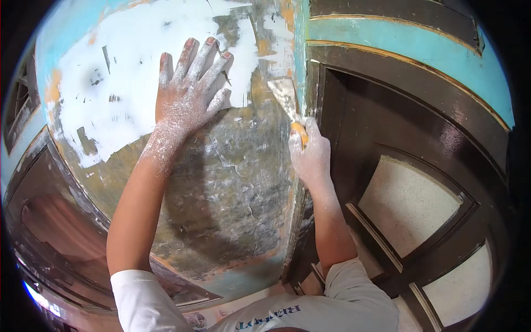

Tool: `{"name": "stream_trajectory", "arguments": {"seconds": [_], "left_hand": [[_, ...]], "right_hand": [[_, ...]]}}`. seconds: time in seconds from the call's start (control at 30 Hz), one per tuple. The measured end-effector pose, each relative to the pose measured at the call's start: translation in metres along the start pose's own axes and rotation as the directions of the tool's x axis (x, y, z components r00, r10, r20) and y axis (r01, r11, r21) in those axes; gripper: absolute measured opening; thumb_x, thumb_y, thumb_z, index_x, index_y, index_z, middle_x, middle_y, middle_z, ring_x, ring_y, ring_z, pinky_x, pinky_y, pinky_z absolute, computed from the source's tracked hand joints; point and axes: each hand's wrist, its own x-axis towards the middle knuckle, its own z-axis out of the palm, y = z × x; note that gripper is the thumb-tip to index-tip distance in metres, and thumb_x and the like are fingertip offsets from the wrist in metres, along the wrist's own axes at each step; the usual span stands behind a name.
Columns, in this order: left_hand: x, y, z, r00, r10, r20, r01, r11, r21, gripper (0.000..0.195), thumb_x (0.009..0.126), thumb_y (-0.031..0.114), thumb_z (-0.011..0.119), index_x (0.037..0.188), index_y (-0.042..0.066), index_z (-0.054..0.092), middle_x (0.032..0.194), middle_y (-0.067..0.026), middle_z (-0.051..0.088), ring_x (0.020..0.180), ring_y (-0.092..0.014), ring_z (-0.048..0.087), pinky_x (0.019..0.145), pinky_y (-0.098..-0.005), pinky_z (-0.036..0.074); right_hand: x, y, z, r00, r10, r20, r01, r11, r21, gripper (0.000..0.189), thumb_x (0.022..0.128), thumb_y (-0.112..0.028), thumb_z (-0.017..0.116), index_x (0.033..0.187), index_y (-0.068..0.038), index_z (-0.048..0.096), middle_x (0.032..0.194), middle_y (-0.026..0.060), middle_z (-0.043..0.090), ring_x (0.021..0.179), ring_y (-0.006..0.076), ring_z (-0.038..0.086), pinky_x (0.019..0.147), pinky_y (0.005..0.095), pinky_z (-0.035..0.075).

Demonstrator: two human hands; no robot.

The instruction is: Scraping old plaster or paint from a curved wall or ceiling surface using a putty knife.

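Note:
My left hand [193, 85], coated in white dust, rests flat with spread fingers against a wall patch of white filler [132, 79]. In my right hand [312, 155] is a putty knife [286, 97] with a yellow-orange handle [299, 133]. Its blade, smeared with pale filler, points up and left, close to the right border of the patched wall. Whether the blade touches the wall I cannot tell. Below the filler, the bare wall surface [232, 186] is brown-grey, rough and cracked.
To the right stands a dark brown wooden door frame [317, 95], with a panelled door [373, 120] beside it. Turquoise paint [398, 39] runs above the door. At the left is another dark wooden frame [79, 186]. Pale floor tiles [460, 286] show at lower right.

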Motion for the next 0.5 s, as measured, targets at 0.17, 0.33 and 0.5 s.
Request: {"name": "stream_trajectory", "arguments": {"seconds": [0.17, 0.33, 0.5], "left_hand": [[0.002, 0.003, -0.010, 1.000, -0.003, 0.026, 0.003, 1.000, 0.024, 0.066, 0.093, 0.048, 0.050, 0.154, 0.032, 0.028, 0.163, -0.0017, 0.019, 0.150, -0.028, 0.015, 0.117, -0.0609, 0.015], [-0.002, -0.006, 0.005, 1.000, 0.006, -0.030, -0.007, 0.999, -0.037, 0.064, 0.095, 0.048, 0.048, 0.153, 0.031, 0.029, 0.162, 0.0001, 0.022, 0.149, -0.025, 0.018, 0.117, -0.0598, 0.014], [0.000, -0.004, 0.008, 0.998, 0.010, -0.069, -0.014, 0.998, -0.057, 0.065, 0.094, 0.048, 0.049, 0.153, 0.031, 0.029, 0.162, -0.0002, 0.022, 0.149, -0.025, 0.018, 0.117, -0.0599, 0.013]], "right_hand": [[0.026, -0.014, -0.013, 1.000, -0.003, -0.011, 0.003, 1.000, -0.003, 0.029, 0.088, -0.017, 0.060, 0.117, -0.011, 0.058, 0.087, 0.0265, 0.066, 0.085, 0.0463, 0.063, 0.073, 0.0507, 0.051], [0.003, 0.003, -0.006, 1.000, 0.015, 0.000, -0.015, 1.000, -0.006, 0.027, 0.089, -0.015, 0.058, 0.114, -0.009, 0.057, 0.087, 0.0270, 0.066, 0.087, 0.0473, 0.062, 0.074, 0.0506, 0.051], [0.034, -0.012, -0.015, 0.999, -0.045, -0.015, 0.044, 0.999, -0.004, 0.027, 0.089, -0.016, 0.058, 0.115, -0.009, 0.057, 0.088, 0.0274, 0.065, 0.087, 0.0467, 0.063, 0.074, 0.0515, 0.050]]}}
